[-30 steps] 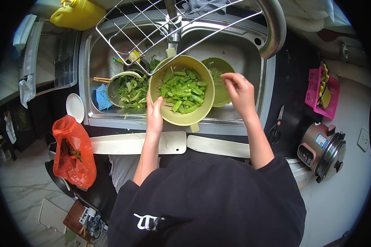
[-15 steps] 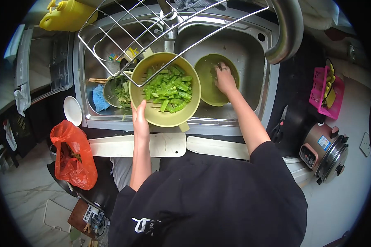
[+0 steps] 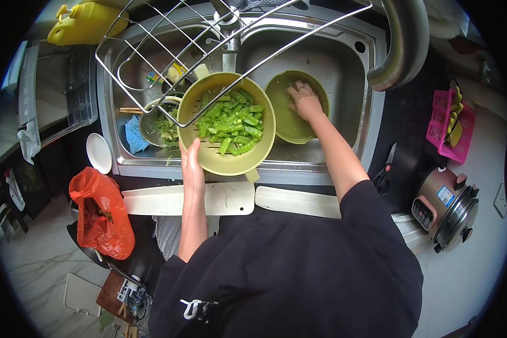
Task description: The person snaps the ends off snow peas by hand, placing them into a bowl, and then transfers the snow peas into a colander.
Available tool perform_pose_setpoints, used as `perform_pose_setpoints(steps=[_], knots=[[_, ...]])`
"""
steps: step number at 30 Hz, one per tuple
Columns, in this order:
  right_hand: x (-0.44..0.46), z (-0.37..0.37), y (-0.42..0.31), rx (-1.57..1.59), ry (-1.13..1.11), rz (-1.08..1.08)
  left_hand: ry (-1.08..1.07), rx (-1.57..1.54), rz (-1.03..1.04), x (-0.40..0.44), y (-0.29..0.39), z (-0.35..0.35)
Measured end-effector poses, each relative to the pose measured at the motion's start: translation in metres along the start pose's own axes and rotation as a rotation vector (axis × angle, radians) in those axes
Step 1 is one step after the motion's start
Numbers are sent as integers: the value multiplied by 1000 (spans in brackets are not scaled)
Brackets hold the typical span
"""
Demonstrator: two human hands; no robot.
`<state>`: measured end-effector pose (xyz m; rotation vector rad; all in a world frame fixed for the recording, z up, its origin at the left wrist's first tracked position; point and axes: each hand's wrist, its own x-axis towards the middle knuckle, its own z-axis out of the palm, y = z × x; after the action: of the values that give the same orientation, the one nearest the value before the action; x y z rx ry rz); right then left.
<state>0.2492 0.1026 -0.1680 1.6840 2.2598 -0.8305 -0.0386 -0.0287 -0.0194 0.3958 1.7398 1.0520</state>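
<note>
A yellow-green colander point(image 3: 214, 160) with cut green pea pods point(image 3: 234, 124) in it is over the middle of the double sink. My left hand point(image 3: 192, 163) grips its left front rim, thumb on the inside. In the right basin stands a green bowl point(image 3: 281, 121) of cloudy water. My right hand point(image 3: 305, 99) is in that bowl, fingers spread, fingertips partly hidden by the water; I make out nothing held in it. Behind the colander on the left, a pot of leafy scraps point(image 3: 166, 129) is partly covered.
A wire rack point(image 3: 152, 39) and a thick metal tube point(image 3: 403, 50) hang over the sink point(image 3: 343, 56). A blue cloth point(image 3: 135, 135) lies in the left basin. Around the sink are a white dish point(image 3: 99, 153), red bag point(image 3: 104, 225), scissors point(image 3: 385, 172), pink basket point(image 3: 455, 135) and cooker point(image 3: 445, 208).
My right hand has gone from above the green bowl down into its water and opened. The colander, still in my left hand, has moved left, uncovering more of the bowl.
</note>
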Motion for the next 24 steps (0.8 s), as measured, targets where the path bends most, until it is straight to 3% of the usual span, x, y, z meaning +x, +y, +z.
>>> perform_pose_setpoints(steps=[14, 17, 20, 21, 22, 23, 24], knots=[[-11, 24, 16, -89, -37, -109, -82, 9, 13, -3, 6, 5], [-15, 25, 15, -135, -70, -105, 15, -74, 61, -3, 3, 8], [-29, 21, 6, -203, 16, -122, -77, -2, 13, 1, 9, -4], [-28, 23, 7, -204, 17, -121, -70, -459, -279, 9, 15, -16], [-26, 33, 11, -197, -13, -133, -82, -690, -421, 11, 17, -19], [-25, 39, 12, -190, -44, -145, -61, -915, -573, 13, 19, -21], [-25, 44, 14, -190, -43, -144, -65, -911, -572, 13, 19, -22]])
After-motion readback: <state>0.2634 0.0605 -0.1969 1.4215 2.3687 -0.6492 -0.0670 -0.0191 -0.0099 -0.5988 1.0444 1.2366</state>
